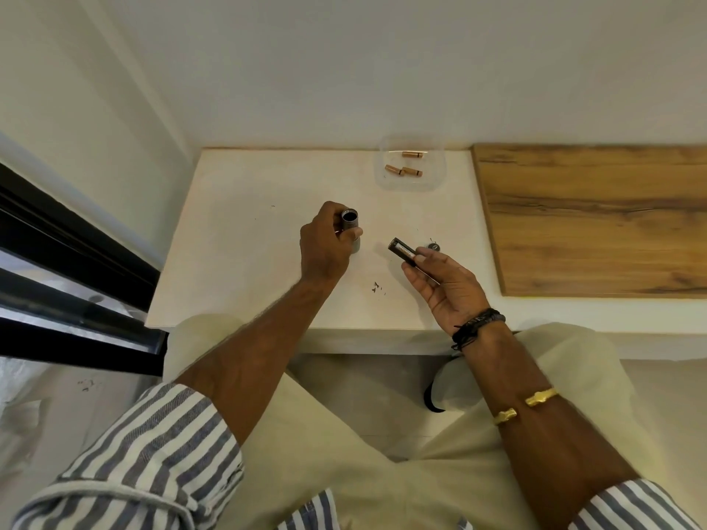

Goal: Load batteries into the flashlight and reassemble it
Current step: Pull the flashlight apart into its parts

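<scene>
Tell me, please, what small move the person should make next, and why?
Probably set the battery holder down, or steady it, and reach toward the clear tray for a battery. The right hand holds the holder, which looks empty; three batteries lie in the tray; the left hand holds the flashlight body upright with its open end up.

1. Matte grey cylindrical flashlight body (351, 226), dark inside its open end.
2. Black rectangular battery holder (406, 255) with a pale panel.
3. Three copper-coloured cylindrical batteries (403, 168) in a clear plastic tray (440, 174).
4. White tabletop (245, 239); brown wood-grain board (597, 219).
5. Blue-and-white striped shirt sleeves (153, 453); gold bracelet (526, 405); black braided wristband (476, 325).
</scene>
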`<control>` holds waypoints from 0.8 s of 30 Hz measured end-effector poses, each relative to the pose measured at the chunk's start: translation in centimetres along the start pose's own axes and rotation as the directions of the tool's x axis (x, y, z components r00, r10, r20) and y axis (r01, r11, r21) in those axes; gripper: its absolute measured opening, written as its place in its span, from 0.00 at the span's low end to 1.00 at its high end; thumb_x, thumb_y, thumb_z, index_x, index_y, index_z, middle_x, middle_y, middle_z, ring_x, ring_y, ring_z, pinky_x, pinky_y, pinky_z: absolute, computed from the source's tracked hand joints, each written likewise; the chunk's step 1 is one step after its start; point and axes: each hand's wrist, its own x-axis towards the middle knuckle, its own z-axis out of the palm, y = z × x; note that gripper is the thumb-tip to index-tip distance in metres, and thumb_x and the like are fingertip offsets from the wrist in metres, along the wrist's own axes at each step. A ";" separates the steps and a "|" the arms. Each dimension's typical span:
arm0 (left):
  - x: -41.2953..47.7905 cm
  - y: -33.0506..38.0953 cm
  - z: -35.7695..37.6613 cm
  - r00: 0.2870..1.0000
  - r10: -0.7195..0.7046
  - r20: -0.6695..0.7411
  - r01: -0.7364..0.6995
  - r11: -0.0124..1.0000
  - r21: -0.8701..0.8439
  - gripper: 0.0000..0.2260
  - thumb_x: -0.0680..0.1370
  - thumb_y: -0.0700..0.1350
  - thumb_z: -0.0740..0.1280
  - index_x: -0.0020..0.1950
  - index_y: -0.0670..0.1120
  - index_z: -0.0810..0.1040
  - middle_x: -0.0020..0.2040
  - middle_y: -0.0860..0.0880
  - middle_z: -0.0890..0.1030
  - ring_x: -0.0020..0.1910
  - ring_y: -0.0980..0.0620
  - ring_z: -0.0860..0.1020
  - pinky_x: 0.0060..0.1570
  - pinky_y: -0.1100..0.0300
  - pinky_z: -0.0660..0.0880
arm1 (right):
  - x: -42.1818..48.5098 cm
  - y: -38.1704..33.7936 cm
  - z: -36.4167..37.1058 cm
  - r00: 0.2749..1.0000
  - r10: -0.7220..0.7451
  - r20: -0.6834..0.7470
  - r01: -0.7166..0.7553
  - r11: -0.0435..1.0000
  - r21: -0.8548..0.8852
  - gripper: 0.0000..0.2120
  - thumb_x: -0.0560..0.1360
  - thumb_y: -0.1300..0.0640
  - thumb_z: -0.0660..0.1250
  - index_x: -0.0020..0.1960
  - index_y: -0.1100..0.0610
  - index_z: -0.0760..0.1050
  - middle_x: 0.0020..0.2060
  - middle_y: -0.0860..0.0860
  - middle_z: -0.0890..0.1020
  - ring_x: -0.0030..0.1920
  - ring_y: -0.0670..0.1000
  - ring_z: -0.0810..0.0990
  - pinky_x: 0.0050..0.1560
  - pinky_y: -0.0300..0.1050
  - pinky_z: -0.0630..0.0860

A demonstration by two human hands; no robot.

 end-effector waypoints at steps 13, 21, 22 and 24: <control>-0.8 0.3 -0.9 0.999 -0.034 0.021 0.034 0.999 -0.029 0.23 0.72 0.38 0.75 0.66 0.42 0.75 0.61 0.46 0.81 0.61 0.49 0.79 0.60 0.54 0.77 | -0.9 0.0 0.5 1.000 0.002 0.003 -0.002 1.000 0.000 0.09 0.72 0.70 0.73 0.52 0.65 0.81 0.54 0.64 0.85 0.50 0.59 0.87 0.46 0.45 0.85; -5.7 0.7 -2.1 0.993 -0.083 -0.085 0.068 0.984 -0.165 0.10 0.78 0.44 0.71 0.58 0.45 0.80 0.49 0.53 0.83 0.47 0.62 0.80 0.47 0.68 0.77 | -1.9 0.6 1.5 0.999 0.015 0.032 -0.012 0.993 -0.120 0.06 0.74 0.66 0.74 0.50 0.61 0.83 0.45 0.58 0.87 0.43 0.53 0.87 0.44 0.44 0.85; -6.2 0.7 -1.9 0.989 -0.147 0.008 0.145 0.967 -0.209 0.10 0.78 0.45 0.70 0.59 0.45 0.80 0.50 0.52 0.84 0.48 0.59 0.81 0.49 0.63 0.79 | -2.1 0.8 1.7 0.999 0.014 0.031 -0.010 0.989 -0.146 0.06 0.73 0.65 0.75 0.50 0.61 0.83 0.43 0.56 0.86 0.41 0.51 0.85 0.43 0.44 0.85; -6.9 1.0 -1.5 0.953 -0.249 0.175 0.294 0.901 -0.320 0.11 0.79 0.45 0.69 0.60 0.46 0.81 0.51 0.49 0.85 0.50 0.51 0.83 0.50 0.57 0.82 | -2.7 1.2 2.0 0.999 0.014 0.036 -0.008 0.986 -0.168 0.05 0.73 0.65 0.75 0.49 0.60 0.83 0.41 0.55 0.86 0.39 0.49 0.84 0.42 0.42 0.84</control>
